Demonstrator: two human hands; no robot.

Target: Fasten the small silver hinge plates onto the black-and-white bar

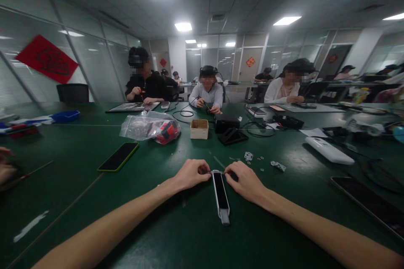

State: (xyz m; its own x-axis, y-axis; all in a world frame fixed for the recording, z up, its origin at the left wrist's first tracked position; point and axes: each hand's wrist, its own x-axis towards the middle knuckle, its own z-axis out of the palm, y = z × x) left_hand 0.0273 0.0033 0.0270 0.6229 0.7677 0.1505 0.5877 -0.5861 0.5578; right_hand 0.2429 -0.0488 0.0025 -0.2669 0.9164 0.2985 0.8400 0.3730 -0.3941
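A slim white-framed device (221,193) with a long black face and a grey tab at its near end lies on the green table in front of me. At its far end my left hand (192,173) is closed in a pinch from the left. My right hand (244,178) pinches at the same end from the right. Some small thin piece seems to be between the fingertips on each side, too small to name. Just beyond my right hand lie a small metal plate (248,156), several little rings (260,158) and a crumpled silvery piece (278,166).
Farther off stand a small open box (199,129), a black box (227,123) and a plastic bag (150,127) with red-black contents. A green-edged phone (118,156) lies left, a white case (329,150) and dark phone (369,201) right. Another person's hand (6,164) is at far left; co-workers sit opposite.
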